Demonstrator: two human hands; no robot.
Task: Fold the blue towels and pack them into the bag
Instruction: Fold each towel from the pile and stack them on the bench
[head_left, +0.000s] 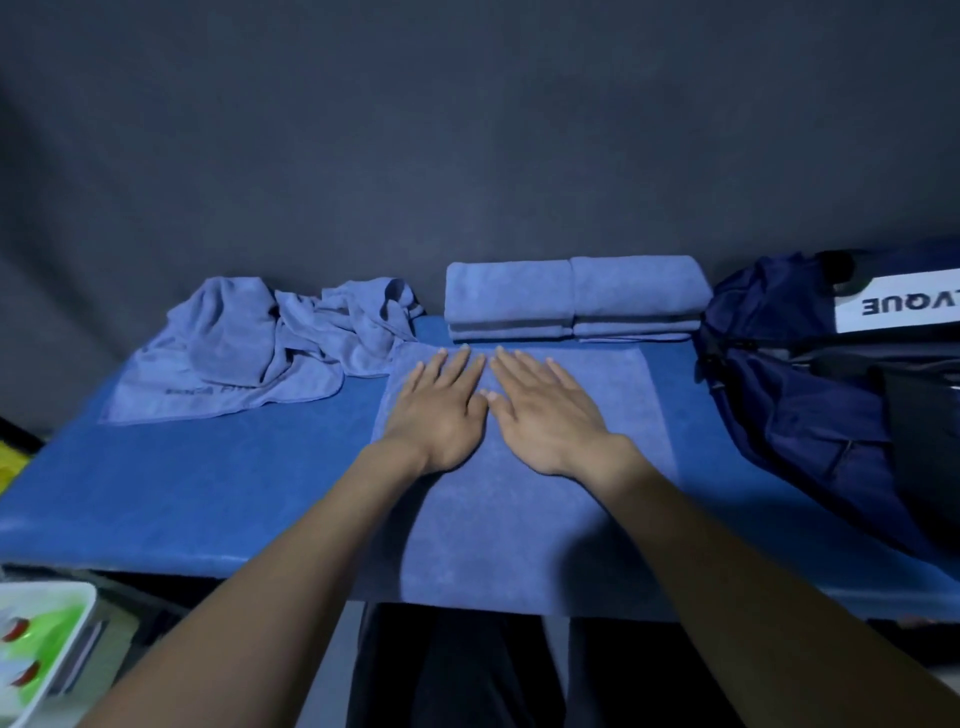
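Here, both hands lie flat, fingers straight and spread wide, on the flat towel (519, 499): left hand (441, 410) and right hand (545, 410) side by side, thumbs nearly touching, holding nothing. The flat towel covers the middle of the blue worktop (182, 493), near edge hanging over. Just behind the flat towel: folded towels (571, 301), two stacks touching. Left of the flat towel: crumpled towels (260, 348) in a heap. Right of it: the dark bag (810, 395).

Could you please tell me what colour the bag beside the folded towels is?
Dark navy bag with a white lettered panel, seen in the head view.
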